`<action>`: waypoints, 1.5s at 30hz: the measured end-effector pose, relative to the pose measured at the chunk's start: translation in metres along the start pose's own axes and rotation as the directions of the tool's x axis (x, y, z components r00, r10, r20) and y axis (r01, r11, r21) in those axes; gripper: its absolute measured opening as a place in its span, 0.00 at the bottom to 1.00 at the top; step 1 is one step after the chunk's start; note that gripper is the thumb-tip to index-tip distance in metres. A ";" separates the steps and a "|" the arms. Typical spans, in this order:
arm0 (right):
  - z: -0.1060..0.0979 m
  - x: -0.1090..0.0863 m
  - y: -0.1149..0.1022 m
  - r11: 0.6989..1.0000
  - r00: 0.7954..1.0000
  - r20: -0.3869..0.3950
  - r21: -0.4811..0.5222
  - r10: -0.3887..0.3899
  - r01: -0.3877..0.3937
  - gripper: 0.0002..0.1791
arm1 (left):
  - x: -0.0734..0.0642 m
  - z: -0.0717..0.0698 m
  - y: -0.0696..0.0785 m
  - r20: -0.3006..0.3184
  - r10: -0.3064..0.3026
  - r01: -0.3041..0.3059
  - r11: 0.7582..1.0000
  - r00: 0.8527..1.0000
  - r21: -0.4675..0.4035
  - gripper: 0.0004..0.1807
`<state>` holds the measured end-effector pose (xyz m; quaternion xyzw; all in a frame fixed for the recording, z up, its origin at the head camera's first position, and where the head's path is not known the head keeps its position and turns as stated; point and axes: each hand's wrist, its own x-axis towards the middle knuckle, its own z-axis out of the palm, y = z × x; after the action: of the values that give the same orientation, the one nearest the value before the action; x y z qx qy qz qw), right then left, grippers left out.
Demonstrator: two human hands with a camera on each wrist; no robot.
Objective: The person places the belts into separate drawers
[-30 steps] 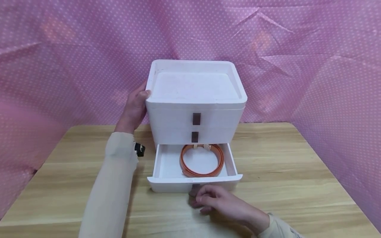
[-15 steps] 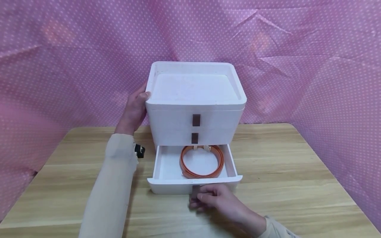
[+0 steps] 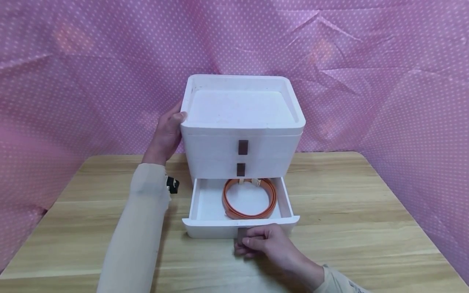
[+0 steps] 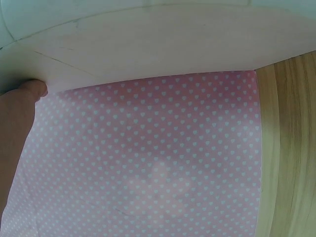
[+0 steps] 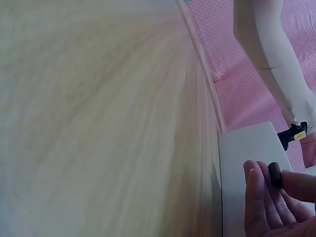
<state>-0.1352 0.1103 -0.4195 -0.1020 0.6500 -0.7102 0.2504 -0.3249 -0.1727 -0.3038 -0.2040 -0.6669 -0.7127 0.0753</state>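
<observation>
A white drawer cabinet (image 3: 243,108) stands on the wooden table with its bottom drawer (image 3: 209,203) pulled out. Inside that drawer lies a coiled orange-brown belt (image 3: 271,199). My left hand (image 3: 166,136) rests against the cabinet's left side, its thumb at the top rim; in the left wrist view, part of this hand (image 4: 17,113) touches the white wall. My right hand (image 3: 269,246) pinches the brown pull tab (image 3: 242,235) on the drawer front. The right wrist view shows the tab (image 5: 275,174) between thumb and fingers.
Two upper drawers are closed, each with a brown tab (image 3: 243,147). A shallow recessed tray forms the cabinet top. Pink dotted cloth (image 3: 366,81) hangs behind and at both sides of the table (image 3: 351,228). A black device (image 3: 172,184) sits on the left wrist.
The right fingers have closed around the brown tab, with only a slight shift of the hand. The drawer, belt and left hand look unmoved.
</observation>
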 end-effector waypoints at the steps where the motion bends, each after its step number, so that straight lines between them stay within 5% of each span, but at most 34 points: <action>1: 0.000 0.000 0.000 1.000 1.000 -0.003 -0.012 -0.004 0.004 0.13 | 0.000 0.000 0.000 0.001 0.001 -0.001 1.000 1.000 -0.001 0.34; 23: -0.005 0.003 -0.002 0.983 0.997 -0.074 -0.184 -0.017 0.003 0.11 | 0.000 0.000 -0.003 0.009 0.021 -0.021 1.000 1.000 -0.017 0.34; 45: -0.006 0.012 -0.003 0.983 0.996 -0.080 -0.181 -0.028 0.013 0.11 | 0.000 -0.002 -0.001 0.020 0.016 -0.016 1.000 1.000 -0.026 0.34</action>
<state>-0.1491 0.1100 -0.4195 -0.1018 0.7201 -0.6548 0.2060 -0.3253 -0.1744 -0.3044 -0.2176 -0.6567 -0.7185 0.0714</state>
